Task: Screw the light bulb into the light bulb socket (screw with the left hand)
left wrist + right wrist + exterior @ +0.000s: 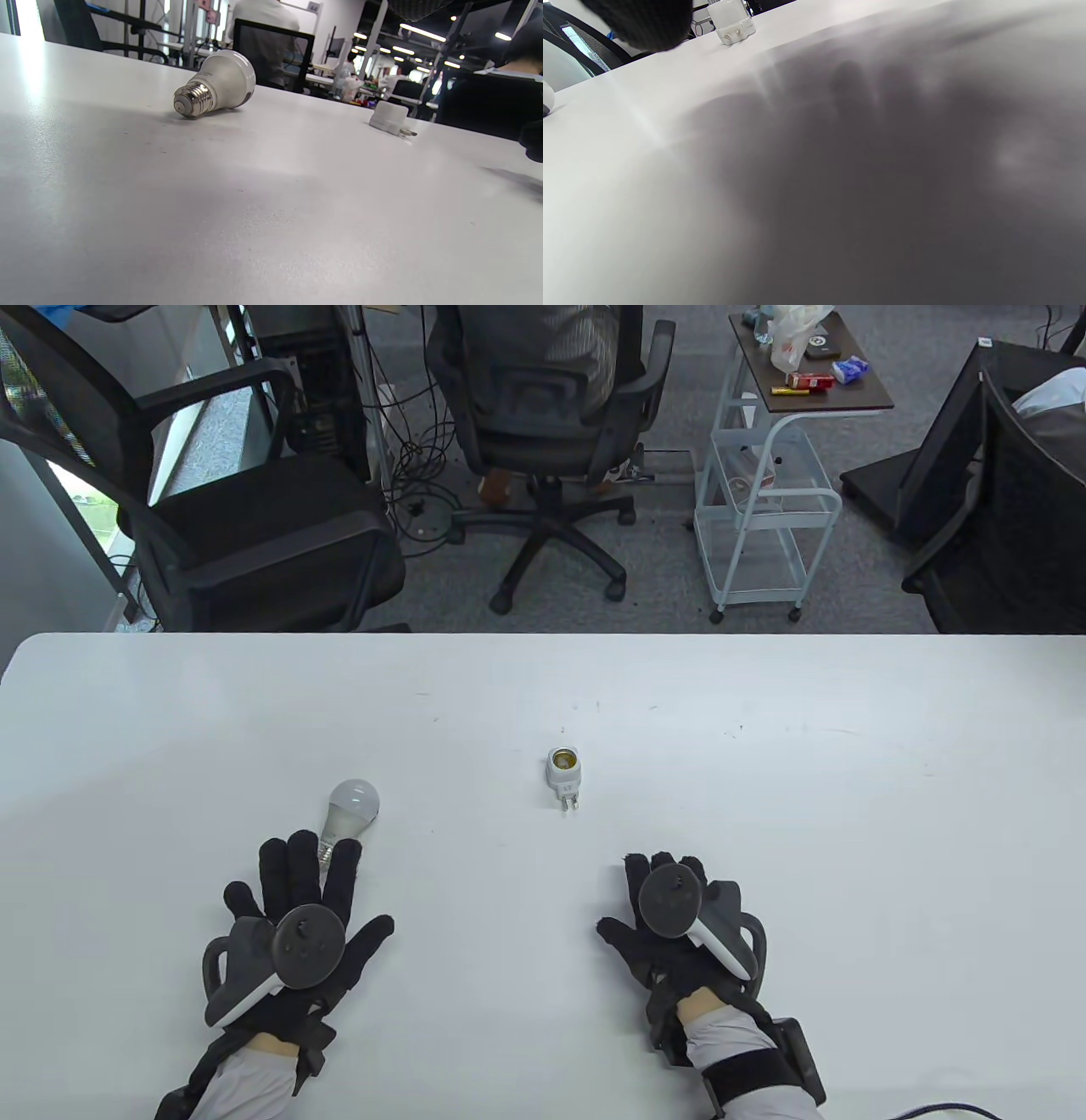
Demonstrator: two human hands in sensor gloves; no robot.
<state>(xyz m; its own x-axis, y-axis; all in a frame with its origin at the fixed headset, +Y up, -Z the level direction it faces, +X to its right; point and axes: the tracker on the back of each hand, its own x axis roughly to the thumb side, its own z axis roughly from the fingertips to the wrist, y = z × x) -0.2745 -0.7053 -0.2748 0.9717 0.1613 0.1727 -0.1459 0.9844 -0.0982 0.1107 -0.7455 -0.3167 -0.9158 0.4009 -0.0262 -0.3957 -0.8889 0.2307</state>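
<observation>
A white light bulb (349, 808) lies on its side on the white table (764, 814), its metal screw base pointing at my left hand. The left wrist view shows the bulb (220, 82) free, with no finger on it. My left hand (339, 891) lies open, fingers spread, with the fingertips just short of the bulb's base. A small white socket (562, 770) lies mid-table, opening up and plug prongs toward me; it also shows in the left wrist view (388, 117) and the right wrist view (729, 19). My right hand (624, 899) rests open and empty, below and right of the socket.
Beyond the table's far edge stand black office chairs (271, 526), a seated person (534, 356) and a white wire cart (764, 500). Nothing else lies on the table.
</observation>
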